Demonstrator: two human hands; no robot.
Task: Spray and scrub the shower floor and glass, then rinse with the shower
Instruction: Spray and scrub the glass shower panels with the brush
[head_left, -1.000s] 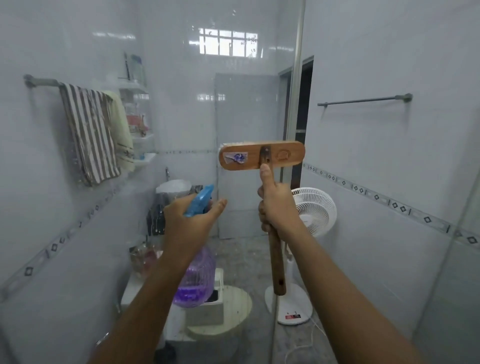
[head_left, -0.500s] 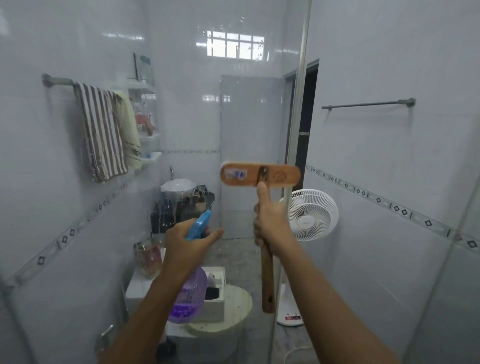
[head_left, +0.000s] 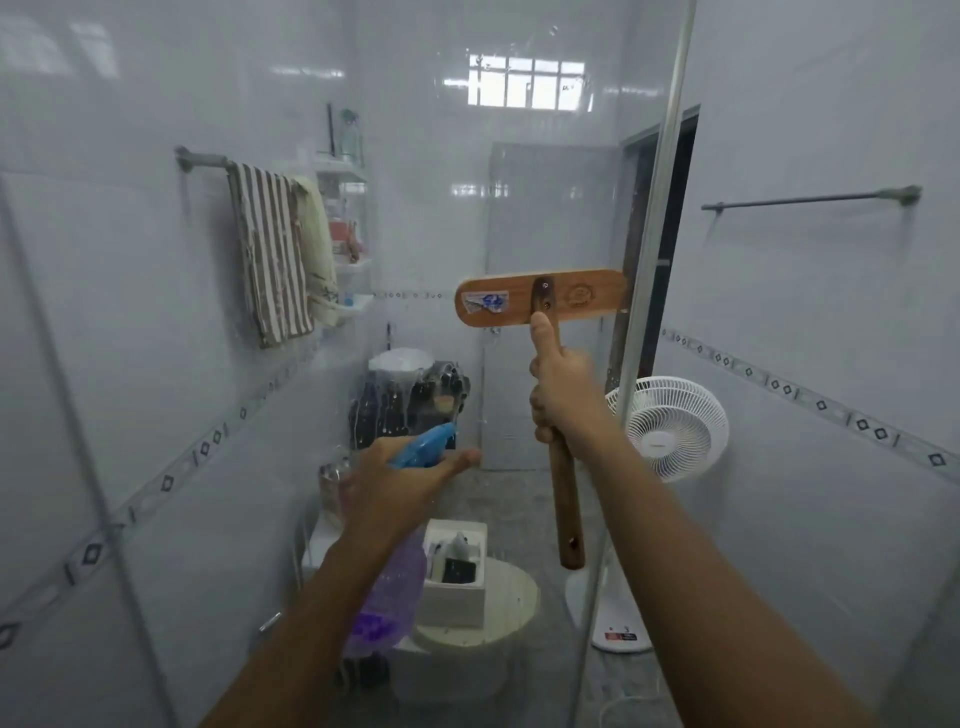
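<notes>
Glossy white tiles cover every wall (head_left: 156, 270), with a thin band of diamond-patterned border tiles (head_left: 826, 404) running round at mid height. High on the far wall a small barred window (head_left: 524, 83) lets in daylight, which glints off the tiles. On the left wall a towel rail (head_left: 202, 158) carries a striped towel (head_left: 270, 254) with a cream towel (head_left: 318, 249) beside it. Just past them, a corner shelf unit (head_left: 354, 270) holds small toiletries. The right wall has a bare rail (head_left: 810, 199). Lower down, a white standing fan (head_left: 675, 428) stands near a dark doorway (head_left: 675, 208). The floor (head_left: 514, 499) is grey and speckled. A toilet (head_left: 501, 597) with its lid down carries a white box (head_left: 457, 597).
</notes>
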